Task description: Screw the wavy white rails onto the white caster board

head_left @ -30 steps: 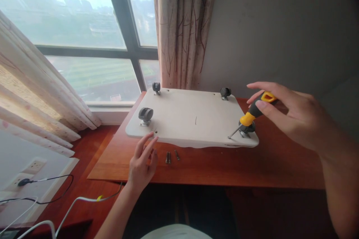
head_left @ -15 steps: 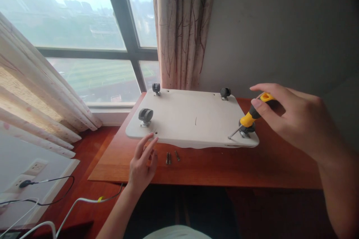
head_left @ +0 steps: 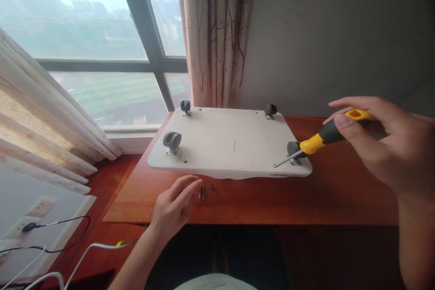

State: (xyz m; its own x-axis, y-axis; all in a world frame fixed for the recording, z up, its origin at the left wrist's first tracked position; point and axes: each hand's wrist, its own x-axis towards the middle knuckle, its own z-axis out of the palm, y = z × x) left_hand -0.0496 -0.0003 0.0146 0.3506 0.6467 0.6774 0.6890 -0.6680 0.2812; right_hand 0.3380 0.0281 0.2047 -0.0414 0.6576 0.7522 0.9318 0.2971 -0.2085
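A pale board (head_left: 231, 145) lies on the wooden desk (head_left: 340, 190) with a black caster wheel at each corner, one of them at the near left (head_left: 171, 140). My right hand (head_left: 380, 145) grips a yellow and black screwdriver (head_left: 322, 138). Its metal tip rests on the board beside the near right caster (head_left: 292, 149). My left hand (head_left: 175, 206) hovers low over the desk's front, fingers loosely apart and holding nothing. Its fingertips are just left of a few loose screws (head_left: 204, 190) lying before the board.
A window (head_left: 102, 45) and a patterned curtain (head_left: 214, 31) stand behind the desk, with a grey wall to the right. Lower left, a wall socket (head_left: 41, 206) and black and white cables (head_left: 68, 253) lie below the desk edge.
My left hand has slid right towards the loose screws. My right hand has drawn back to the right, tilting the screwdriver lower; its tip stays on the board.
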